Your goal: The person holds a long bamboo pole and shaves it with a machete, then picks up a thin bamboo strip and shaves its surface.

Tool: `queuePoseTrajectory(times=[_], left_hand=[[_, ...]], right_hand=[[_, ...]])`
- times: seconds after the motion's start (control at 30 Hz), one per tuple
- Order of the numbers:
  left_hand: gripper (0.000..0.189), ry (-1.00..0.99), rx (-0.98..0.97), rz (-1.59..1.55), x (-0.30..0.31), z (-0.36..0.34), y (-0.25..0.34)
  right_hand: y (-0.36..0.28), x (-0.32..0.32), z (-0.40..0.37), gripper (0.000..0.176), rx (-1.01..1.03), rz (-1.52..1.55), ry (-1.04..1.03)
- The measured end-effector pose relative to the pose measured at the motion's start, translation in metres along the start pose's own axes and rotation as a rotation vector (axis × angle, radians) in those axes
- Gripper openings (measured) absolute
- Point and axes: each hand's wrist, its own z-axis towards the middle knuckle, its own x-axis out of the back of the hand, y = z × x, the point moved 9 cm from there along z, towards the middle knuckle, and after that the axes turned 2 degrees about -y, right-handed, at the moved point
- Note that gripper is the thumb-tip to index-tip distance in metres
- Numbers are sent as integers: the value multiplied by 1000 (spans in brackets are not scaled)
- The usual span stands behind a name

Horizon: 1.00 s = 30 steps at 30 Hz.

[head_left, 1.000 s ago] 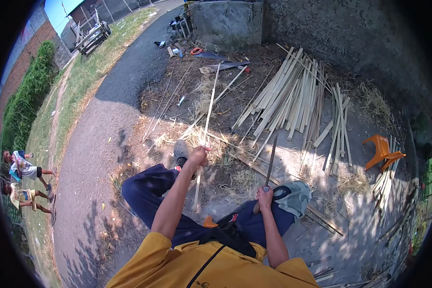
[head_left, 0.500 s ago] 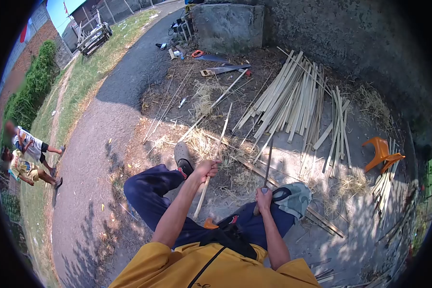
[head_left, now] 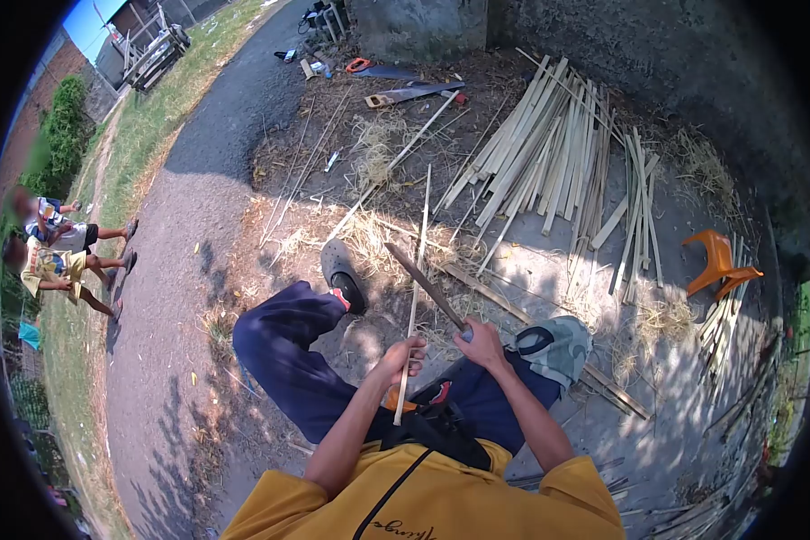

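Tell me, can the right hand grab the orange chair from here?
Probably not. The right hand is gripping a blade, and the chair stands well off to the right, past some shavings. The person would likely have to free that hand and move over.

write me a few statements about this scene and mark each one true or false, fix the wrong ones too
1. The left hand grips a thin pale strip. True.
2. The right hand has nothing in its fingers. False: it grips a long blade.
3. The orange plastic chair is to the right of the large pile of strips. True.
4. Every saw here has an orange handle. False: near the orange-handled saw lies a pale-handled saw.
5. The visible grey shoe is on the person's left foot. True.
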Motion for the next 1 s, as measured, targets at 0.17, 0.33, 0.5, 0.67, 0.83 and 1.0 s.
queuePoseTrajectory(times=[0.17,0.33,0.5,0.67,0.83,1.0], left_hand=[[25,-181,-79,-211,-4,-1,-17],[18,-166,-84,-212,-15,-3,-12],[19,-83,-55,-140,-13,-1,-23],[23,65,-119,-11,-15,-11,-24],[25,79,-180,92,-19,-6,-15],[24,68,-157,110,-12,-9,-9]], right_hand=[[-4,-21,-1,34,56,-60,-134],[-9,-38,4,39,70,-79,-278],[35,-64,32,38,-29,-96,-312],[55,-66,48,38,-6,-91,-144],[24,-66,18,34,91,17,-303],[47,-75,48,30,4,-88,-290]])
